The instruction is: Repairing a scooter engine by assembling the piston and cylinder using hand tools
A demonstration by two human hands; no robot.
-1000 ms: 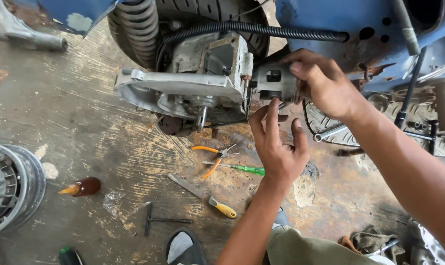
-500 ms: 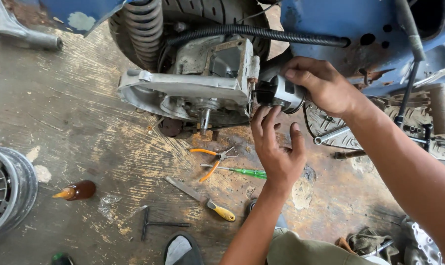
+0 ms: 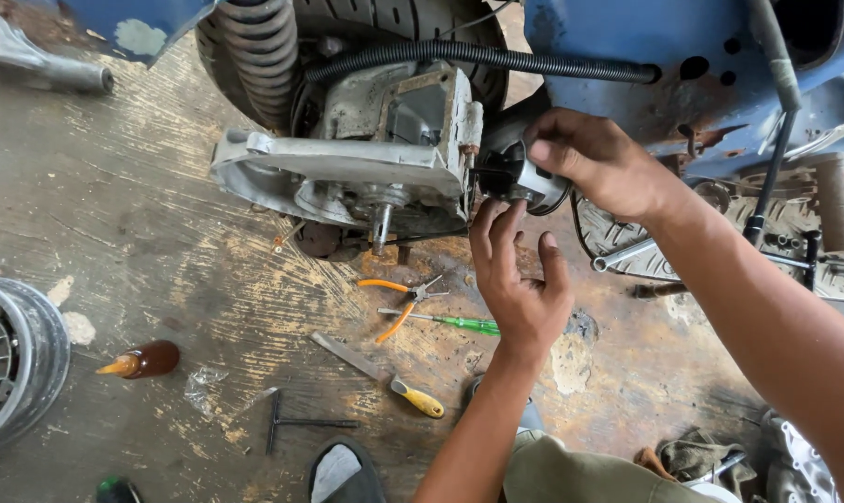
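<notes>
Orange-handled pliers (image 3: 403,303) lie on the stained concrete floor (image 3: 142,214), a green screwdriver (image 3: 450,322) just beside them. Nearer, a yellow-handled chisel (image 3: 384,374) and a black T-wrench (image 3: 291,422). Off to the side, a small brown bottle (image 3: 142,360) near a silver wheel rim (image 3: 17,359).

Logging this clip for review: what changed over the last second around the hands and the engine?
The right hand drew a round black-and-silver part out beside the engine casing; the left hand rose to its underside. Pliers, screwdrivers and bottle lie unmoved.
</notes>
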